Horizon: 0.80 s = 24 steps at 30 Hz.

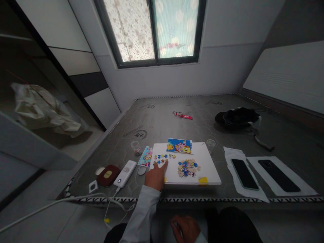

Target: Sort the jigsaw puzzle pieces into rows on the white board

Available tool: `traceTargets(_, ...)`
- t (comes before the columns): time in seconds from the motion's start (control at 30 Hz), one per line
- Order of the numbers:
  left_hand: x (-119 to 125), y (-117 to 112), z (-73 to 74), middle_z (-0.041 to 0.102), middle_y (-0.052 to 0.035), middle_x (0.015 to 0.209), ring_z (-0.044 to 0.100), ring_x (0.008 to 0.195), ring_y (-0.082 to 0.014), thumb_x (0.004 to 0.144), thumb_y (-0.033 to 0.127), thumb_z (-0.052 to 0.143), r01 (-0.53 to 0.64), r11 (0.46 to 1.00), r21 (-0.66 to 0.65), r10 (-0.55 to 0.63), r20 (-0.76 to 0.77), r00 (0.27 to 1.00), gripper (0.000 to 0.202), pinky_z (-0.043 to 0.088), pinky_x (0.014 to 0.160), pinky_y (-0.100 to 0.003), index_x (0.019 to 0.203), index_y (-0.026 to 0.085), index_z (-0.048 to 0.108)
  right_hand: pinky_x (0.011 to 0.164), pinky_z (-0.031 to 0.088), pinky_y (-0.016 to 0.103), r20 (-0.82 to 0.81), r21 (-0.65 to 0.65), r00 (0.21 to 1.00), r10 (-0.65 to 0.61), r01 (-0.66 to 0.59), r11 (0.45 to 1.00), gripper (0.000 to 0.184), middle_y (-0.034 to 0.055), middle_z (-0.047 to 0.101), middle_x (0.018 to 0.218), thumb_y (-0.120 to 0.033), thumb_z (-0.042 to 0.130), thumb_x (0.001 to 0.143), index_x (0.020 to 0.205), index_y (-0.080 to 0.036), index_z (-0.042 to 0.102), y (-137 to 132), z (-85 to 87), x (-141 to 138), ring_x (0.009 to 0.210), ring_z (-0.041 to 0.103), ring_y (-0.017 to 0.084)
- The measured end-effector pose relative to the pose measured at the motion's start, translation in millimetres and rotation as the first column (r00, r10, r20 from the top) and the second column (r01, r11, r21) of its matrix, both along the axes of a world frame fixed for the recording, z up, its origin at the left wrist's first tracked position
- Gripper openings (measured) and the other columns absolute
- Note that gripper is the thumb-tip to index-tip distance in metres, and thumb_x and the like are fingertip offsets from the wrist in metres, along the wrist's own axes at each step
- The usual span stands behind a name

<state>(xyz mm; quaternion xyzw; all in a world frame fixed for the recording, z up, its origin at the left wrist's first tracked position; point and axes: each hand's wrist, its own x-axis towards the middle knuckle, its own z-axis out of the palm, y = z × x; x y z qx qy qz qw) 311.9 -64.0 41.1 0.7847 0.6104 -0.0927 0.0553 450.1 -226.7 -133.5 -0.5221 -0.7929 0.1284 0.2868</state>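
Observation:
My left hand rests on the left part of a white box, thumb and index finger apart. Its fingertips touch or hover just over the jigsaw pieces set out in short rows there; which, I cannot tell. To the right lies a loose heap of jigsaw pieces, blue, yellow and plain backed. A cartoon picture card lies along the box's far edge. Low over my lap, my right hand is curled closed; anything inside its fingers is hidden.
Left of the box are another picture card, a small clear cup, a white power bank with a cable and a brown case. Two phones lie on white sheets at right. Farther back are a black bag and a red wrapper.

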Motion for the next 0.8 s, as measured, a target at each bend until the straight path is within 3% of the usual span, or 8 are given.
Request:
traceTargets(0.17,-2.1,1.3,-5.8,0.057,-0.0152,0.118,0.071,0.082,-0.028,0.092,0.014,0.039,-0.012,0.996,0.084,0.01,0.018,1.0,0.065,0.055,0.068,-0.04,0.15,0.043,0.031,0.062,0.038,0.025,0.006,-0.016,1.0,0.023,-0.023,1.0,0.015,-0.006,0.065,0.063,-0.026,0.045,0.09,0.089,-0.028,0.06,-0.9,-4.5,-1.3,0.056,0.064,0.012)
traceTargets(0.33,14.4,-3.4,-1.6,0.058,-0.0103,0.119,0.069,0.076,-0.0209,0.096,0.018,0.037,0.024,0.982,0.189,-0.045,0.104,0.994,0.06,0.051,0.063,-0.031,0.15,0.039,0.029,0.059,0.038,0.026,0.019,-0.001,1.0,0.016,-0.016,1.0,0.015,-0.0067,0.064,0.06,-0.026,0.046,0.09,0.09,-0.028,0.06,-1.7,-2.6,-2.8,0.054,0.063,0.013)
traceTargets(0.53,42.6,-9.9,-10.3,0.063,-0.0004,0.107,0.067,0.079,-0.0164,0.101,0.039,0.034,0.098,0.969,0.228,-0.157,0.259,0.953,0.032,0.045,0.061,-0.027,0.116,0.034,0.062,0.059,0.039,0.026,0.023,-0.008,1.0,-0.021,0.022,1.0,0.012,-0.0072,0.065,0.061,-0.025,0.051,0.088,0.089,-0.029,0.062,-3.0,-1.0,-2.4,0.054,0.064,0.013)
traceTargets(0.8,67.6,-5.5,-12.7,0.065,0.0008,0.105,0.067,0.084,-0.0168,0.097,0.049,0.043,-0.035,0.97,0.239,-0.051,0.345,0.937,0.031,0.043,0.061,-0.028,0.104,0.03,0.067,0.059,0.038,0.025,-0.003,-0.017,1.0,-0.03,0.03,0.999,0.015,-0.0066,0.066,0.062,-0.025,0.049,0.089,0.09,-0.029,0.063,-3.2,0.6,8.3,0.054,0.064,0.013)
